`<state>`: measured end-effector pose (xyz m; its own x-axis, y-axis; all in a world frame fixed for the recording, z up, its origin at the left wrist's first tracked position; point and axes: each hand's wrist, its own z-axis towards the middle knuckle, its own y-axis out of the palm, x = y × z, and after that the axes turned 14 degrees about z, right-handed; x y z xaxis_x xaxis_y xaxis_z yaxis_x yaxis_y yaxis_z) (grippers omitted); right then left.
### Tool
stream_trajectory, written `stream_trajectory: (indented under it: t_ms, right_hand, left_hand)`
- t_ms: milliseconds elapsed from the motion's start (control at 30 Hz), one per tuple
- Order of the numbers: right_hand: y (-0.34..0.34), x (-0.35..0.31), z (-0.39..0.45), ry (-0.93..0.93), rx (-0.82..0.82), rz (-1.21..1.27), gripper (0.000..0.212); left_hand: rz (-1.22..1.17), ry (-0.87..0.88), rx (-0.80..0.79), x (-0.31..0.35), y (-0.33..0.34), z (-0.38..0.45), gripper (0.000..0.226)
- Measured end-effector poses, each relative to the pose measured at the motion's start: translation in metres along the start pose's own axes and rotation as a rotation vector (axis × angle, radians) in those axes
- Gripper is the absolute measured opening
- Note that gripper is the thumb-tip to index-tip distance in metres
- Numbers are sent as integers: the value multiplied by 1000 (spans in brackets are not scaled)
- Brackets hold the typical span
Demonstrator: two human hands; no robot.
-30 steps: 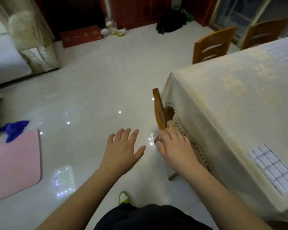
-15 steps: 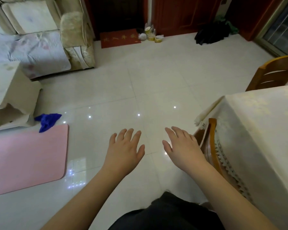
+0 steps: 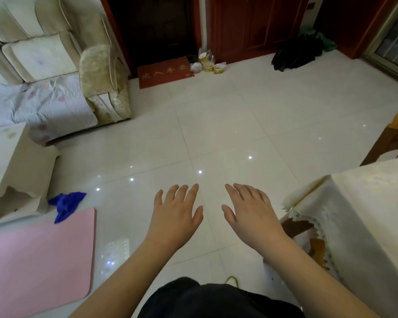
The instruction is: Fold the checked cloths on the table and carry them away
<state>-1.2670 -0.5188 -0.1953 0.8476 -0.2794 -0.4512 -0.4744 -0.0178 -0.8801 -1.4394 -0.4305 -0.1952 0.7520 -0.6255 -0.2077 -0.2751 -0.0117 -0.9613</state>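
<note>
While you're holding both hands out over the floor (image 3: pixel 216 125), neither one is carrying anything: your left hand (image 3: pixel 176 212) and right hand (image 3: pixel 251 212) are both flat, palms down, fingers loosely spread. That looks like a between-steps pose to me, hands free because there's nothing to grab where you're facing. The table (image 3: pixel 365 203) is sitting off to your right, just beside your right hand, with its pale tablecloth hanging over the corner and a wooden chair (image 3: pixel 294 226) tucked under it. No checked cloths are showing up anywhere in this view, so I can't tell where they are. Only the table's near corner is in shot. You're looking toward the sofa (image 3: pixel 55 65) and the pink mat (image 3: pixel 39 260), so I'm guessing you're turning away from the table.
</note>
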Motion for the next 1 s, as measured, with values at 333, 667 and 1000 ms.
stream_trajectory:
  t_ms: [333,667,1000]
  right_hand:
    - [-15,16,130,69,85,-112,61]
    - [-54,20,271,253,143,-149,61]
    - [-101,101,330,501,185,-114,59]
  left_hand:
    - [-66,72,44,-24,6,144,71]
    - [-74,286,45,-67,-26,309,60]
    - [-48,467,197,-9,-56,448,62]
